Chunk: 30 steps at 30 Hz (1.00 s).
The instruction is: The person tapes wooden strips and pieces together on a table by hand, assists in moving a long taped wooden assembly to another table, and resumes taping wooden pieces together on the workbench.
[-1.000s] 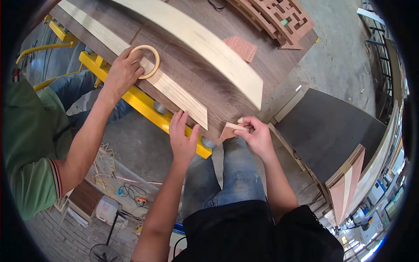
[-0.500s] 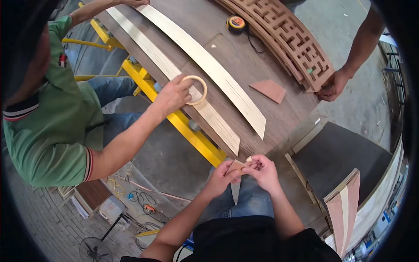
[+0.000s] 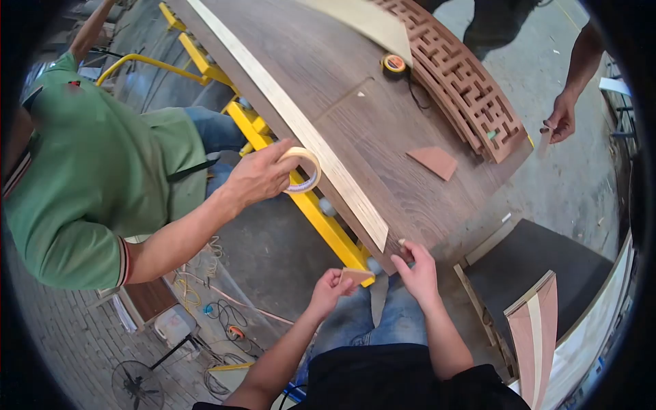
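My left hand (image 3: 331, 295) is closed on a small reddish wood veneer piece (image 3: 358, 275), pinched between thumb and fingers over my lap. To its right, my right hand (image 3: 419, 273) is beside the table's near corner with its thumb and fingers apart. A pale tip shows on one of its fingers; whether this is a wrapping or a small scrap, I cannot tell. Just beyond it ends a long pale veneer strip (image 3: 301, 126) lying along the table's left edge. A co-worker's hand (image 3: 263, 171) holds a roll of masking tape (image 3: 305, 169) over that edge.
On the wooden tabletop (image 3: 342, 147) are a reddish offcut (image 3: 434, 162), a tape measure (image 3: 394, 66) and a curved lattice panel (image 3: 465, 82). A wider pale sheet (image 3: 369, 24) is at the back. Another person's hand (image 3: 562, 119) is at the right. Yellow stand (image 3: 335, 236) supports the table.
My hands have moved apart, leaving the small veneer piece in my left. The wider pale sheet has moved away toward the back. The tape roll has shifted off the strip; the right-hand person's hand has left the panel.
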{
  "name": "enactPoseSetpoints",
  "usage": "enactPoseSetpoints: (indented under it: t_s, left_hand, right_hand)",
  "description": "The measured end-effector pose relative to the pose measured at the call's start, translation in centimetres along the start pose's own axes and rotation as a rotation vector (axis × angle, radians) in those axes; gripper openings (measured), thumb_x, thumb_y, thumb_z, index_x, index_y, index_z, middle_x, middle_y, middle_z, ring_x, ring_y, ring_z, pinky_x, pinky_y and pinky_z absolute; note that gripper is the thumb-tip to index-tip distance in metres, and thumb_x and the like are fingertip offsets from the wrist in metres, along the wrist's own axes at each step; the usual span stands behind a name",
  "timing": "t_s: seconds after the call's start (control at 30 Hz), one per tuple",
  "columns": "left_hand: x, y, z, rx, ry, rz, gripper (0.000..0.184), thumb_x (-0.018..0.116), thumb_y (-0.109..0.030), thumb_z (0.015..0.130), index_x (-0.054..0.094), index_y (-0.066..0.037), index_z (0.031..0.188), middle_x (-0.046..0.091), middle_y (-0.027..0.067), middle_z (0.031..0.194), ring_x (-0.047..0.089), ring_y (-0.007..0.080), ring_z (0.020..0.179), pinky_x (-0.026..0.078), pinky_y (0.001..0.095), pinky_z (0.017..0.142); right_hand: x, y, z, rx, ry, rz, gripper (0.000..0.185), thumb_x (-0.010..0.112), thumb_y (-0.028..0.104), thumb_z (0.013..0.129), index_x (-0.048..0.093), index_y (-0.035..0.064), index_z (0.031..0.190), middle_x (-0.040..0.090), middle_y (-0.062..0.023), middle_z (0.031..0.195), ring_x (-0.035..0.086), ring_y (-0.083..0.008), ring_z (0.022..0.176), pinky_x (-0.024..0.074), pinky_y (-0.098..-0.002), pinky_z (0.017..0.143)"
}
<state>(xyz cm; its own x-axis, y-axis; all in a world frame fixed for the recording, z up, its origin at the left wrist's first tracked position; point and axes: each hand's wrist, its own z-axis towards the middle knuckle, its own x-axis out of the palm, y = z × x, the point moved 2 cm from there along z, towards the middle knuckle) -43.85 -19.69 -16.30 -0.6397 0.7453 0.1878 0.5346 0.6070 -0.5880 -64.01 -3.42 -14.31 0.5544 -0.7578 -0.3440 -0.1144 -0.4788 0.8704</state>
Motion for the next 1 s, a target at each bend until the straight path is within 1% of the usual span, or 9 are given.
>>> enactPoseSetpoints:
  t_s: [0.07,0.2,0.3,0.4,0.6,0.67,0.83,0.9,1.0]
  left_hand:
    - [-0.2,0.1,-1.6,-0.032,0.027,0.018,0.024,0.066,-0.017,0.099,0.055,-0.002,0.115,0.071,0.0085,0.098,0.07,0.0152,0.088,0.056,0.0297,0.077]
    - [-0.1,-0.1,-4.1,-0.012,0.012,0.063,0.025,0.067,-0.018,0.099,0.055,-0.002,0.114,0.071,0.0082,0.098,0.07,0.0149,0.087,0.056,0.0292,0.076]
    - [-0.3,-0.5,-5.0,0.001,-0.023,0.107,0.026,0.069,-0.018,0.097,0.056,-0.002,0.113,0.071,0.0079,0.098,0.069,0.0144,0.087,0.056,0.0282,0.076]
    - [0.1,-2.0,-5.6,0.025,-0.059,0.122,0.027,0.071,-0.019,0.097,0.056,-0.003,0.113,0.071,0.0072,0.097,0.069,0.0137,0.086,0.055,0.0274,0.074]
    - [-0.3,-5.0,-5.5,0.081,-0.073,0.158,0.027,0.071,-0.019,0.096,0.056,-0.003,0.112,0.07,0.0064,0.096,0.069,0.0133,0.082,0.055,0.027,0.073]
    - [-0.6,-5.5,-5.3,0.068,-0.051,0.214,0.023,0.067,-0.015,0.099,0.055,-0.002,0.114,0.07,0.0089,0.101,0.07,0.0173,0.086,0.058,0.0308,0.077]
    - [-1.2,-6.9,-5.7,0.079,-0.044,0.238,0.024,0.067,-0.015,0.098,0.054,-0.003,0.115,0.069,0.0091,0.1,0.07,0.0171,0.084,0.058,0.0314,0.075]
    - [-1.1,-7.4,-6.1,0.045,-0.043,0.288,0.026,0.068,-0.015,0.098,0.054,-0.002,0.115,0.07,0.009,0.098,0.07,0.0169,0.083,0.058,0.0312,0.074]
    - [-0.6,-8.6,-6.7,0.057,-0.034,0.311,0.026,0.069,-0.016,0.098,0.054,-0.002,0.115,0.07,0.009,0.097,0.07,0.0167,0.083,0.058,0.031,0.075]
  right_hand:
    - [-0.1,0.0,-0.5,-0.012,0.105,-0.116,0.037,0.078,0.017,0.084,0.067,0.0019,0.116,0.068,-0.015,0.101,0.068,-0.0285,0.091,0.0549,-0.0343,0.082]
    - [-0.1,0.4,-0.9,-0.025,0.129,-0.082,0.036,0.077,0.018,0.085,0.067,0.0018,0.115,0.069,-0.0161,0.102,0.069,-0.0287,0.092,0.0551,-0.0362,0.083]
    - [0.5,0.8,-1.1,0.007,0.127,-0.01,0.035,0.077,0.018,0.084,0.067,0.0013,0.114,0.07,-0.0159,0.1,0.069,-0.0291,0.092,0.0548,-0.0368,0.083]
    - [0.6,1.8,-1.3,-0.004,0.182,-0.06,0.037,0.077,0.021,0.085,0.067,0.001,0.114,0.071,-0.0156,0.099,0.069,-0.0291,0.091,0.0546,-0.0369,0.082]
    - [0.5,3.3,-0.7,-0.02,0.18,-0.029,0.038,0.077,0.023,0.085,0.067,-0.0001,0.114,0.071,-0.0155,0.097,0.068,-0.0281,0.088,0.0544,-0.0375,0.081]
    - [0.6,3.1,-0.5,-0.017,0.173,-0.02,0.039,0.077,0.023,0.085,0.067,0.0,0.114,0.071,-0.0154,0.097,0.068,-0.0278,0.087,0.0544,-0.0375,0.08]
    - [1.2,4.2,-0.4,0.009,0.17,-0.009,0.039,0.077,0.024,0.085,0.068,-0.0005,0.115,0.071,-0.0159,0.096,0.068,-0.0278,0.086,0.0543,-0.0372,0.08]
    - [1.7,4.0,-0.3,-0.001,0.165,0.015,0.039,0.077,0.023,0.085,0.068,-0.0006,0.115,0.071,-0.0159,0.096,0.068,-0.028,0.087,0.0543,-0.0373,0.08]
    - [1.6,4.4,-0.4,-0.02,0.16,0.035,0.04,0.076,0.023,0.085,0.068,-0.0007,0.116,0.072,-0.0159,0.096,0.069,-0.0284,0.087,0.0542,-0.0375,0.08]
